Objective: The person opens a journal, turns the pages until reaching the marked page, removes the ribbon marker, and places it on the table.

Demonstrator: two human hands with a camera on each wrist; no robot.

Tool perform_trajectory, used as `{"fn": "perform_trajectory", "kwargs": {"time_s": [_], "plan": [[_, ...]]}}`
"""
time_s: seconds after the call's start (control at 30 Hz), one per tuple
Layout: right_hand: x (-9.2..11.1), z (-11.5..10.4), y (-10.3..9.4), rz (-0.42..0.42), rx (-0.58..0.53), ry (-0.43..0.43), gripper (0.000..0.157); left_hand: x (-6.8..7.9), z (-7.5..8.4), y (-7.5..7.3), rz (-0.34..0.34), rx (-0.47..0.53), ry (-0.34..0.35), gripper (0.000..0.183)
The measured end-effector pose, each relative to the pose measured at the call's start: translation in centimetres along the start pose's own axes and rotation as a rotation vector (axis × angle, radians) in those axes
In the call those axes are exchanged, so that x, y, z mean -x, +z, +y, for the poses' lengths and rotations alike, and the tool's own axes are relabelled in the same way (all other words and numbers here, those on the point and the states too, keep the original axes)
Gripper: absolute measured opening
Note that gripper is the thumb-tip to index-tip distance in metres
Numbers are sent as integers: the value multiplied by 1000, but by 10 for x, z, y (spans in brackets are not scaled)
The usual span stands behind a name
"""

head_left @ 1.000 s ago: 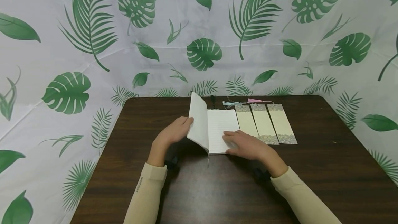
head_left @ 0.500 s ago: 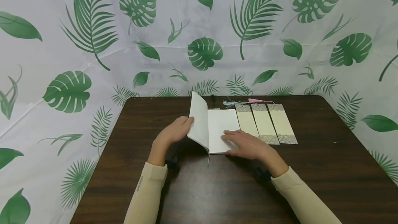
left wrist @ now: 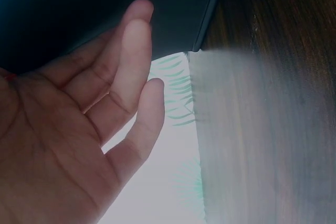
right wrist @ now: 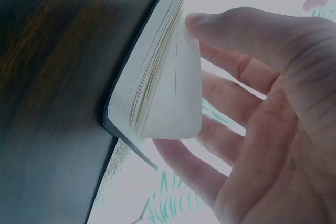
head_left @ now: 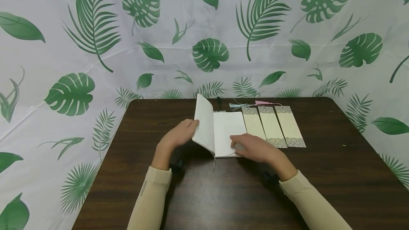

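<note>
A notebook with lined white pages (head_left: 227, 130) and a dark cover (left wrist: 173, 14) stands opened on the table. At its left side my left hand (head_left: 180, 132) holds the raised cover and pages by the outer edge; in the left wrist view several fingers lie along the dark outside, the thumb hidden. My right hand (head_left: 255, 147) is at the lower right corner of the right-hand pages. In the right wrist view, its thumb (right wrist: 236, 22) pinches a lifted page (right wrist: 181, 98) against the fingers behind. A thin ribbon (head_left: 214, 165) hangs from the notebook's spine.
Three cream bookmarks (head_left: 271, 125) with lace-patterned ends lie right of the notebook, the nearest partly under my right hand. Their blue tassel (head_left: 238, 106) and pink tassel (head_left: 263, 103) lie behind. A dark tassel (head_left: 218, 102) shows beyond the notebook. A leaf-print cloth (head_left: 179, 59) backs the brown table (head_left: 204, 201).
The right thumb and fingers, earlier spread flat over the right-hand page, have drawn together and lifted its lower corner. The left hand and raised cover have stayed in place.
</note>
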State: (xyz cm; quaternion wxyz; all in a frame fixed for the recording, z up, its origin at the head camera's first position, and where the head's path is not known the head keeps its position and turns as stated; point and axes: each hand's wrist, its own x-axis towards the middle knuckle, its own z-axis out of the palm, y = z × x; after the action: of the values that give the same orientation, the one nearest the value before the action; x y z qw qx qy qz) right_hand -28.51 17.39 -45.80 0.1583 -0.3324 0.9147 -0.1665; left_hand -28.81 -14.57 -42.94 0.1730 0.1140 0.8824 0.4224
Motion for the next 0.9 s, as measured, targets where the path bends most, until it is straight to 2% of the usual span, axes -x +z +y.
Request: {"fn": "perform_trajectory", "kwargs": {"time_s": [0.17,0.3,0.57,0.73,0.8,0.9], "plan": [[1,-4,-4,-6,34,-1,6,1,1,0,4,0,5,59],[3,-5,-5,-3,80,1,17,0,1,1,5,-9,8,59],[5,-3,-6,10,72,21,15,1,0,1,1,0,-7,61],[5,1,-10,52,74,29,9,0,0,0,0,-4,-15,63],[5,4,-12,77,98,62,17,1,1,0,4,-7,-12,63],[6,9,-15,113,125,145,39,1,2,0,9,-10,-7,62]]}}
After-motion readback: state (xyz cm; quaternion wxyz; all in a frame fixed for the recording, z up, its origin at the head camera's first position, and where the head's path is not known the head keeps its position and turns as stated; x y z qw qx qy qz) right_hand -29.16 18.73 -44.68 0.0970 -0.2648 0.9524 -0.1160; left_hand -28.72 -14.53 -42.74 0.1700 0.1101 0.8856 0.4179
